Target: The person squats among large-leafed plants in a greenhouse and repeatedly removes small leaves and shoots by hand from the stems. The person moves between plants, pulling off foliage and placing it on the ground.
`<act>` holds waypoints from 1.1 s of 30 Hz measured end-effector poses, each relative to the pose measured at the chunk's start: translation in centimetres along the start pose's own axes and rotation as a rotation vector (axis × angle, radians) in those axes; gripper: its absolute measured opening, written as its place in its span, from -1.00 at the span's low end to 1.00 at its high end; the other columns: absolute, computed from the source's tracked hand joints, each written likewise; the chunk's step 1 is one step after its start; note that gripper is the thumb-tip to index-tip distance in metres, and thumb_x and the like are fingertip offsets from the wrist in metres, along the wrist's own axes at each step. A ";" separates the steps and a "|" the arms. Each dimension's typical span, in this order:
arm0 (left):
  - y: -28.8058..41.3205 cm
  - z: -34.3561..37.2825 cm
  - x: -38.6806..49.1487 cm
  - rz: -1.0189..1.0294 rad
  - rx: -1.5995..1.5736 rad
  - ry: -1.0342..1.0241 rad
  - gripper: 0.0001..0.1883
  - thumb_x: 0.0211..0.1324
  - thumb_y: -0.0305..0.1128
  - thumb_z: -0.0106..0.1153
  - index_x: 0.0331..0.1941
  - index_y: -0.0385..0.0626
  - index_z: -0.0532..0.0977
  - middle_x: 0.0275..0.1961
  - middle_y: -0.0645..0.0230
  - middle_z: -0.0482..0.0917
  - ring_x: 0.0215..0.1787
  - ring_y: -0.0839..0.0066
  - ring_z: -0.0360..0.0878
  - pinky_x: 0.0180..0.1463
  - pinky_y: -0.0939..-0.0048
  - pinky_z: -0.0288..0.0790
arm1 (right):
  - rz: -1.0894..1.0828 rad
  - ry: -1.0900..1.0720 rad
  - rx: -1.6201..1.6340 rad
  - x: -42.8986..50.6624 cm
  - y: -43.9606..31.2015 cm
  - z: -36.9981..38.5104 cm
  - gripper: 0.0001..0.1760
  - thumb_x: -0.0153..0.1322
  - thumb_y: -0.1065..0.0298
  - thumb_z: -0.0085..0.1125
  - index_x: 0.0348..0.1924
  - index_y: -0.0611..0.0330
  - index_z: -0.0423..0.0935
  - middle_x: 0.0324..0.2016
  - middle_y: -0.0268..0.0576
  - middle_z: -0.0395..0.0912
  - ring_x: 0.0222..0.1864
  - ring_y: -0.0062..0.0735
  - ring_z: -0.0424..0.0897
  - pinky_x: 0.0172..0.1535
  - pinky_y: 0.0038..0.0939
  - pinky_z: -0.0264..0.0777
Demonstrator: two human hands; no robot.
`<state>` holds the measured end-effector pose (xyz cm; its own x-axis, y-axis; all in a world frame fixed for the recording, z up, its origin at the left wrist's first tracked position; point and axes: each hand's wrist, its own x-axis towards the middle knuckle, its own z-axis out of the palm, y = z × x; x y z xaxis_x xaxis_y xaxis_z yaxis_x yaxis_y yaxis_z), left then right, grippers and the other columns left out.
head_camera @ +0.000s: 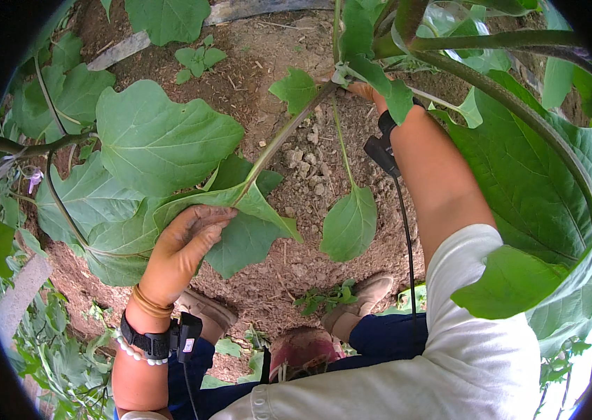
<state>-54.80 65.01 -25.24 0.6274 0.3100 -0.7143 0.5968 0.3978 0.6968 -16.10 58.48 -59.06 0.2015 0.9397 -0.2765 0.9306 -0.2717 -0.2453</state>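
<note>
My left hand (pixel 191 236) grips a broad green leaf (pixel 269 207), likely of an eggplant plant, with thumb and fingers bent round its base by the midrib. From that leaf a thick stalk (pixel 288 131) rises to a joint on the main stem at the top. My right hand (pixel 369 95) reaches to that joint, its fingers against the stalk's upper end; small leaves and the stem hide most of it. Below the joint hangs a smaller leaf (pixel 349 223) on a thin stalk. Each wrist wears a strap with a small black device.
Large leaves crowd the left (pixel 164 136) and the right (pixel 532 173). A thick branch (pixel 506 86) arches over my right arm. Black cables run from both wrist devices. Bare soil (pixel 296 262) lies between my shoes, with a reddish container (pixel 301 349) between my legs.
</note>
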 end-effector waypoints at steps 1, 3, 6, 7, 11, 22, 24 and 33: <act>0.0 0.0 0.0 0.000 0.003 -0.003 -0.72 0.27 -0.45 -0.05 0.01 -0.31 0.36 0.06 0.21 0.49 0.15 0.46 0.39 0.25 0.44 0.20 | -0.009 -0.016 0.005 -0.2 0.3 -0.2 -0.63 0.38 0.19 -0.08 0.00 0.09 0.40 -0.17 0.06 0.53 -0.13 -0.01 0.52 -0.06 -0.14 0.39; 0.0 0.0 0.0 -0.004 0.011 -0.005 -0.73 0.27 -0.45 -0.05 0.01 -0.30 0.37 0.05 0.21 0.50 0.14 0.46 0.39 0.25 0.44 0.20 | -0.023 -0.039 0.020 -0.7 0.7 -0.8 -0.64 0.38 0.18 -0.07 0.00 0.09 0.41 -0.19 0.06 0.54 -0.14 -0.01 0.53 -0.06 -0.14 0.40; 0.1 0.0 -0.1 -0.006 0.020 -0.005 -0.74 0.28 -0.45 -0.06 -0.01 -0.30 0.37 0.04 0.21 0.50 0.14 0.46 0.40 0.24 0.44 0.20 | -0.024 -0.064 0.019 -1.0 0.4 -1.4 -0.64 0.38 0.16 -0.05 -0.02 0.09 0.42 -0.20 0.06 0.54 -0.15 0.00 0.53 -0.08 -0.14 0.40; 0.2 0.0 -0.1 -0.005 0.022 -0.004 -0.75 0.28 -0.45 -0.06 -0.01 -0.30 0.37 0.04 0.21 0.50 0.13 0.46 0.40 0.24 0.44 0.21 | -0.023 -0.071 0.017 -1.1 0.2 -1.5 -0.64 0.38 0.16 -0.05 -0.02 0.09 0.42 -0.21 0.06 0.55 -0.16 0.00 0.54 -0.08 -0.14 0.41; 0.3 0.0 -0.3 0.009 0.061 0.001 -0.75 0.28 -0.44 -0.06 -0.02 -0.30 0.38 0.03 0.23 0.51 0.12 0.47 0.41 0.23 0.44 0.22 | -0.019 -0.077 -0.011 -1.2 -1.3 -1.8 -0.64 0.37 0.14 -0.03 -0.04 0.09 0.44 -0.23 0.06 0.55 -0.18 0.01 0.54 -0.10 -0.14 0.41; 0.1 -0.1 -1.1 0.047 0.063 0.000 -0.73 0.26 -0.48 -0.04 0.01 -0.30 0.37 0.04 0.24 0.51 0.13 0.47 0.41 0.23 0.45 0.22 | -0.003 0.123 -0.162 -4.1 -6.8 -2.8 -0.61 0.39 0.01 -0.04 -0.15 0.13 0.52 -0.35 0.06 0.59 -0.29 0.03 0.57 -0.19 -0.15 0.45; 0.1 0.0 -1.3 0.049 0.059 0.006 -0.73 0.26 -0.49 -0.05 0.02 -0.30 0.37 0.05 0.23 0.50 0.13 0.47 0.40 0.24 0.45 0.22 | 0.011 0.142 -0.336 -4.5 -7.5 -3.4 -0.56 0.41 -0.04 -0.08 -0.23 0.15 0.56 -0.38 0.06 0.59 -0.31 0.02 0.57 -0.21 -0.18 0.46; 0.3 0.0 -1.5 0.046 0.106 0.010 -0.71 0.26 -0.47 -0.05 0.03 -0.31 0.36 0.06 0.20 0.50 0.14 0.44 0.40 0.25 0.44 0.21 | 0.229 0.050 -0.014 -5.5 -8.3 -6.5 -0.54 0.34 -0.03 0.03 -0.34 0.26 0.57 -0.41 0.12 0.57 -0.32 0.03 0.57 -0.19 -0.16 0.46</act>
<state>-55.53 64.63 -23.96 0.6507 0.3341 -0.6818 0.6177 0.2894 0.7313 -22.95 56.92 -49.49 0.4226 0.8631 -0.2767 0.8630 -0.4764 -0.1681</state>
